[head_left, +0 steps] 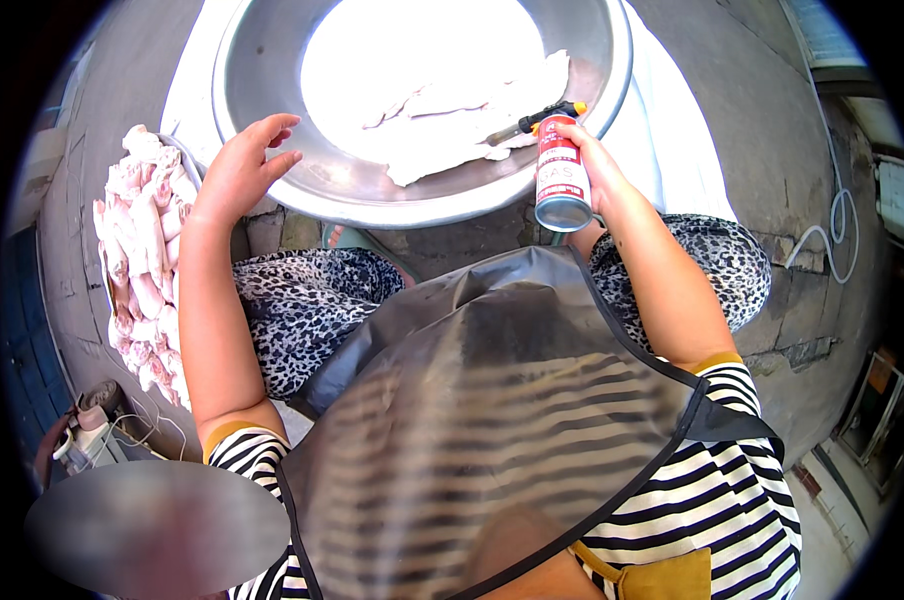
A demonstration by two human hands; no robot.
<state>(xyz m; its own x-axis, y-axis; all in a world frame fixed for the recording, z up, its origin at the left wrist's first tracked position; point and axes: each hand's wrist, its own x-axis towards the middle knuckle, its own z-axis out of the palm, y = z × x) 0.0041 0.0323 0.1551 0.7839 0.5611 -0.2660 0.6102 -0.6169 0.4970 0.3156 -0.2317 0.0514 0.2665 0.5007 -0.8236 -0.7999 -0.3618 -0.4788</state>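
Observation:
My right hand (600, 168) is wrapped round the red and white canister of a gas torch (562, 185). Its black and yellow head lies over the basin's right side, with the nozzle angled left toward the meat; no flame can be made out. Over the left rim of the wide metal basin (337, 188), my left hand (242, 168) hangs with fingers apart and slightly curled, holding nothing. Pale pieces of meat (442, 163) lie in the basin, partly washed out by glare. At my left, a heap of pale pink trotters (144, 240) is piled up.
White sheeting (684, 140) spreads under the basin. My knees in patterned trousers flank the basin's near side, and a dark see-through apron (492, 370) covers my lap. A pale hose (842, 235) loops on the paving at right. Assorted items and cords (97, 430) stand at lower left.

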